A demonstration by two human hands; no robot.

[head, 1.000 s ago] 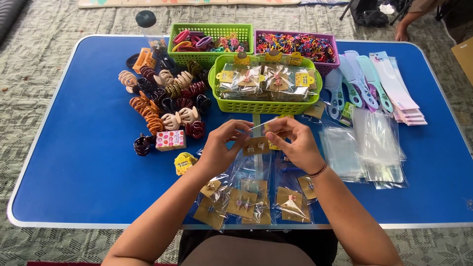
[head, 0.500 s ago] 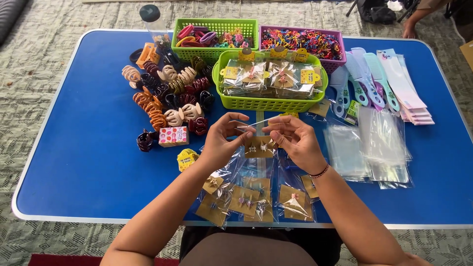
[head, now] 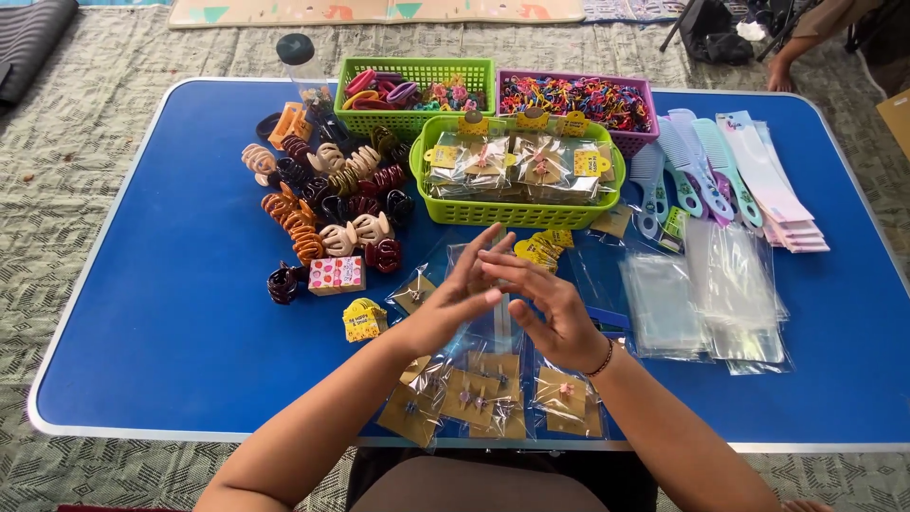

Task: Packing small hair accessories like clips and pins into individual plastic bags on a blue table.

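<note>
Blue table [head: 171, 284]: left hand [head: 455, 299] and right hand [head: 550, 308] overlap, fingers spread, holding nothing.
A sweep could scatter the packets [head: 483, 393] just below them.

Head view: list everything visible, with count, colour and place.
table: one, blue, centre
green baskets: two, far middle
purple basket: one, far right, colourful hair ties
hair claws: many, brown and beige, left
combs: several, pastel, right
clear bags: stack, right
carded packets: several, tan, near edge
bottle: one, clear, black cap, far left
left hand: open, over packets
right hand: open, touching the left fingers
</note>
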